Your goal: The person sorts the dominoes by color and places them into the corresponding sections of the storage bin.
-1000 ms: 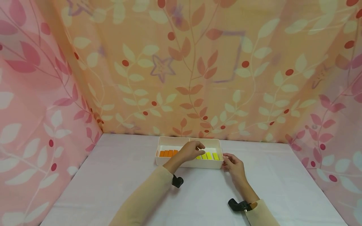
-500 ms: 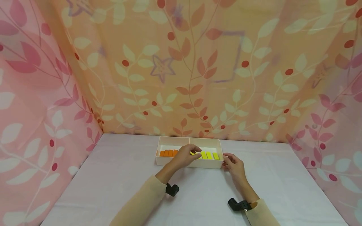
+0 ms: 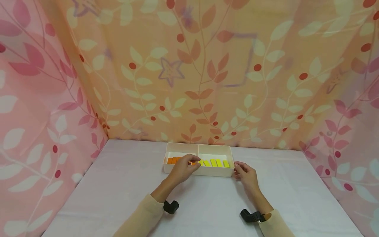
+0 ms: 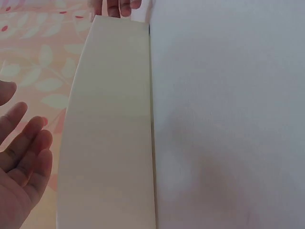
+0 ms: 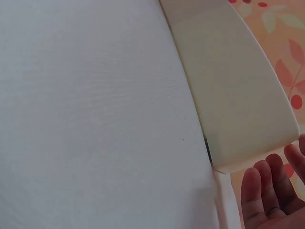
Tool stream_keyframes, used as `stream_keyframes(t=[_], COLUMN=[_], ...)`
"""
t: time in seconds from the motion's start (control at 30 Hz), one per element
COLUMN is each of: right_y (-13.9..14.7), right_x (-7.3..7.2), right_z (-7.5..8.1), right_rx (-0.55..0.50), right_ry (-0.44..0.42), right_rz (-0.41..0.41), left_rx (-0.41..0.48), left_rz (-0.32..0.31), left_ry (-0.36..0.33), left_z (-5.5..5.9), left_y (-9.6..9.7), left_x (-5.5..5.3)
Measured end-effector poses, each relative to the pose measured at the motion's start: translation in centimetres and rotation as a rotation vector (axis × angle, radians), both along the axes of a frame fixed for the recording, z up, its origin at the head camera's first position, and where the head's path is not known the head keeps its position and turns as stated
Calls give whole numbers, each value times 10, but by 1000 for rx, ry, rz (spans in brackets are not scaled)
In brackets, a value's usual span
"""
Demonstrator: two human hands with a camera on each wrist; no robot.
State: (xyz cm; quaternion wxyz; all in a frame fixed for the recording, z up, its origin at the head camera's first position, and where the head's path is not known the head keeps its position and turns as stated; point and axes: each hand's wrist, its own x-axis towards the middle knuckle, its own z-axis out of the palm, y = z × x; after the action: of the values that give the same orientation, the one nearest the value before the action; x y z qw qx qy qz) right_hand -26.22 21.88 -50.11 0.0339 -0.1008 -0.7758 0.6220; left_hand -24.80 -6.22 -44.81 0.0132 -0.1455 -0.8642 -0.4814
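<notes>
A cream two-compartment box (image 3: 207,171) stands lengthwise across the table. Several orange blocks (image 3: 174,160) lie in its left compartment and several yellow blocks (image 3: 218,163) in the right one. Above the box's front wall, around the divider, my left hand (image 3: 181,169) hovers with loosely bent fingers and nothing between them. It hides some of the orange blocks. My right hand (image 3: 247,177) is at the box's right end, fingertips touching the end wall near the rim. In the right wrist view its fingers (image 5: 267,191) are relaxed beside the box corner.
A white cloth covers the table (image 3: 204,207). Patterned fabric walls (image 3: 189,82) enclose it at the back and both sides, the back one close behind the box. A black wrist camera (image 3: 171,207) sits on the left wrist, another black camera (image 3: 251,216) on the right.
My left hand has moved left along the box, from over the yellow blocks to around the divider, uncovering more yellow blocks. The right hand has stayed at the box's right end.
</notes>
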Motion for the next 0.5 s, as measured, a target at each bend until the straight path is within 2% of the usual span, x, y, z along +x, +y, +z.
stream_keyframes(t=[0.27,0.5], right_y=[3,6], right_x=[6,11], right_z=[5,9], right_rx=[64,207], right_ry=[53,113], right_rz=[39,93], left_rx=[23,10], left_rz=[45,149], left_ry=[22,72], left_z=[4,7], left_y=[-30,-61], left_x=[12,18])
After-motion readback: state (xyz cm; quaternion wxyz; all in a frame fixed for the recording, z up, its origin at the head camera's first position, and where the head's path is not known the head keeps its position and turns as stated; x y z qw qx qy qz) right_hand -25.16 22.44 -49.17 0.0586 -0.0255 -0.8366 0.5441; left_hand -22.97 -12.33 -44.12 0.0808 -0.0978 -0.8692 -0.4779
